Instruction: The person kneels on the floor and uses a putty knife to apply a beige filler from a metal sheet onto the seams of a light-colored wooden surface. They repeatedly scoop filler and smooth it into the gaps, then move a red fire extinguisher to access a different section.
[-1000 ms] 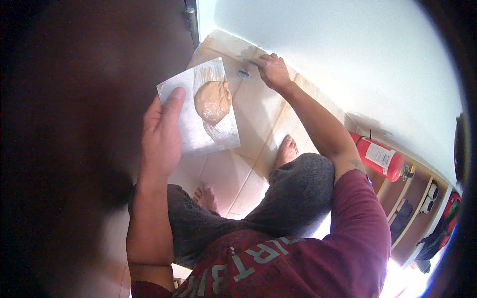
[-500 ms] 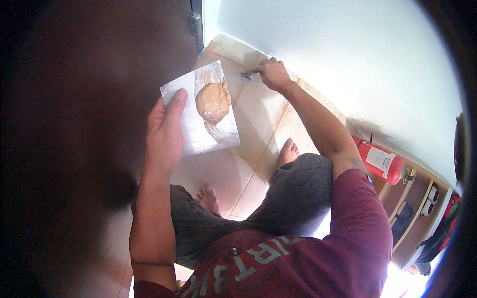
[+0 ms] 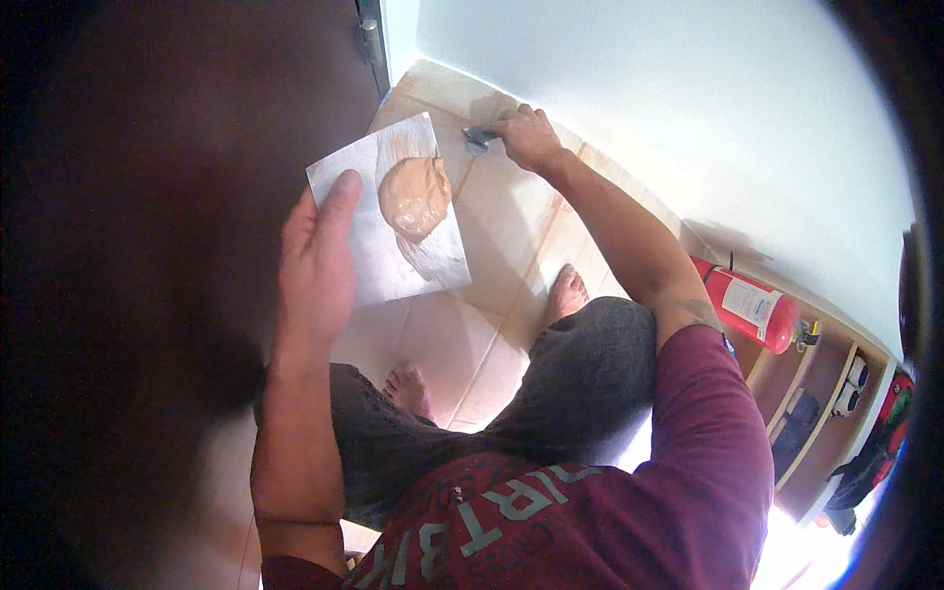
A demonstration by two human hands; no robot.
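A flat, pale metal board [image 3: 374, 261] is held by its left edge in my left hand [image 3: 320, 261], thumb on top. On it sits a thick lump of tan putty [image 3: 415, 202], with thin smears above and below it. My right hand [image 3: 531, 138] is stretched out to the foot of the wall, closed round what looks like a small putty knife [image 3: 479, 146]. The knife's grey blade points left, over the tiles beside the wall; I cannot tell whether it touches them. Its handle is mostly hidden by my fingers.
A white wall [image 3: 629, 88] runs along the right, meeting the tiled floor [image 3: 492, 211]. To the left stands a dark door [image 3: 197, 197] with a metal hinge [image 3: 371, 39]. A red fire extinguisher [image 3: 762, 310] lies on a low wooden shoe rack [image 3: 836, 393] at the right.
My right hand has shifted slightly, and more of the putty knife's blade shows. The board stays in my left hand. The whole view has moved a little.
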